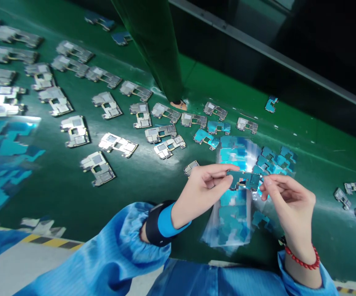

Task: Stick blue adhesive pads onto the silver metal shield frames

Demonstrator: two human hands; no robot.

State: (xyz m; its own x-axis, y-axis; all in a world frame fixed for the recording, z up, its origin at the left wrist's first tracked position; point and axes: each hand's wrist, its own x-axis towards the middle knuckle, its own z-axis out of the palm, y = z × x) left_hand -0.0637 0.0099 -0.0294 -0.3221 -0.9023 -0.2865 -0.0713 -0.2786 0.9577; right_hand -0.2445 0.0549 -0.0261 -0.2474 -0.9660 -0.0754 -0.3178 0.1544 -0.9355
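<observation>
A small teal-faced circuit board [252,180] is held up level between my two hands. My left hand [205,189] pinches its left end between thumb and index finger, the other fingers curled in. On the other side, the thumb and index finger of my right hand [290,201] close at the board's right edge. Any thin film between those fingertips is too small to make out. Beneath the board lie clear sheets carrying blue film pieces [233,224]. A grey-faced board [191,167] is partly hidden behind my left hand.
Many silver-grey circuit boards [106,105] lie across the green mat [134,181], mostly left. Blue-faced boards [206,138] and loose blue film pieces [276,160] are near the sheets. More film sheets [5,164] lie far left. A green post [156,45] stands at the back.
</observation>
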